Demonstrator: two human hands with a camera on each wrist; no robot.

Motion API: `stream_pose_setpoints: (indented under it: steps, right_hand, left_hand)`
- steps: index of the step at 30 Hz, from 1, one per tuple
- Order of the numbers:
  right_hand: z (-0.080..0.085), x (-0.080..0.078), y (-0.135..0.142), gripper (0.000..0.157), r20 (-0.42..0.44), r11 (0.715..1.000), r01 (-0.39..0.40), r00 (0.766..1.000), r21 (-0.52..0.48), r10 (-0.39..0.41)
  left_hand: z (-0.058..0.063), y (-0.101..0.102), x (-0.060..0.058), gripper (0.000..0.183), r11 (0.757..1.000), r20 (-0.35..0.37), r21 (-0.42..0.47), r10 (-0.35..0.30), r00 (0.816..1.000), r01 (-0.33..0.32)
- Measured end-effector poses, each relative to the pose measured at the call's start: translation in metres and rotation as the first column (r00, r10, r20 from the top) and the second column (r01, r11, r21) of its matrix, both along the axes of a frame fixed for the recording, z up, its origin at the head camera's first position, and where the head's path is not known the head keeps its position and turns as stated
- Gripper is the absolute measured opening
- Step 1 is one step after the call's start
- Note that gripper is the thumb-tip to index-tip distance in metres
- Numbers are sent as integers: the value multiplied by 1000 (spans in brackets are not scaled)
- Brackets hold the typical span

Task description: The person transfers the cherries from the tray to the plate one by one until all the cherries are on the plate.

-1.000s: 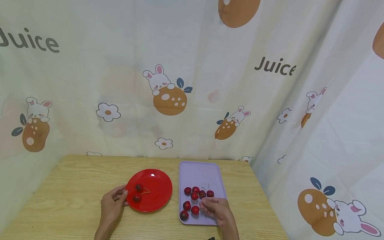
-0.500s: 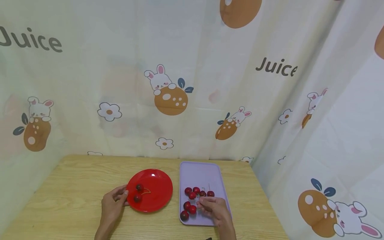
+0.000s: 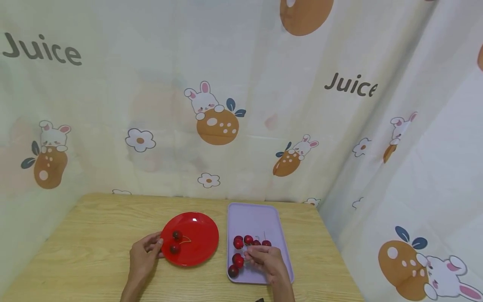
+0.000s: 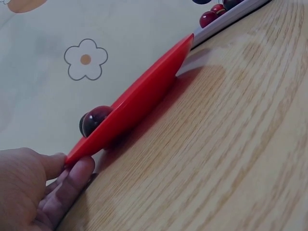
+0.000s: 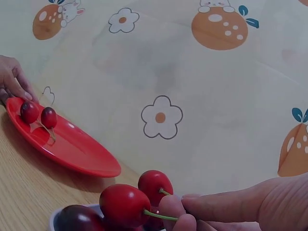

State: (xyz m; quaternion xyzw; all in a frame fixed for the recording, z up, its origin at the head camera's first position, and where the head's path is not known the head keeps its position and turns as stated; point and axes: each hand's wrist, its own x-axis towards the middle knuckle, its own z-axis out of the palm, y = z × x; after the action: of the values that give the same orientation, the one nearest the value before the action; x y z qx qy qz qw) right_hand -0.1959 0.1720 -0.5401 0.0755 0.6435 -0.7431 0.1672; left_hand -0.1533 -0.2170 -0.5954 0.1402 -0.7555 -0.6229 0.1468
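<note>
My left hand (image 3: 143, 256) pinches the left rim of a red plate (image 3: 201, 241) between thumb and fingers; the left wrist view shows the thumb on top of the rim and fingers under it. Two dark cherries (image 5: 29, 111) with joined stems lie on the plate near that hand. Over a lilac tray (image 3: 253, 216), my right hand (image 3: 269, 260) pinches thin green stems between thumb and fingertips. From those stems extend two red cherries, a nearer cherry (image 5: 124, 206) and a farther cherry (image 5: 154, 185).
More cherries lie in the tray, among them a dark cherry (image 3: 233, 271) at the front left corner and a cherry (image 3: 266, 243) with an upright stem. Plate and tray stand side by side on a wooden table (image 3: 113, 218). A printed curtain (image 3: 158, 105) hangs behind.
My right hand has moved slightly left over the tray, and the two red cherries at its fingertips have shifted left with it. The left hand still holds the plate rim.
</note>
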Motion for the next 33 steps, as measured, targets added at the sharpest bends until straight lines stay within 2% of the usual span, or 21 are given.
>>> stream_pose_setpoints:
  steps: [3, 11, 21, 33]
  right_hand:
    - [1, -1, -4, 28, -1, 1000, -9, 1000, -1, 9]
    - [5, -3, -15, 31, -30, 999, -34, 999, -4, 34]
    - [6, -7, -25, 31, -22, 999, -48, 999, -16, 47]
    - [14, -12, -38, 31, -59, 995, -89, 995, -48, 86]
  left_hand:
    - [-1, 0, -1, 34, 1000, 5, 3, -4, 1000, 4]
    - [2, -2, -2, 35, 1000, 26, 2, -9, 1000, 9]
    - [2, -4, -1, 35, 1000, 28, -14, -12, 1000, 13]
    - [0, -2, -2, 34, 1000, 26, 7, -4, 1000, 4]
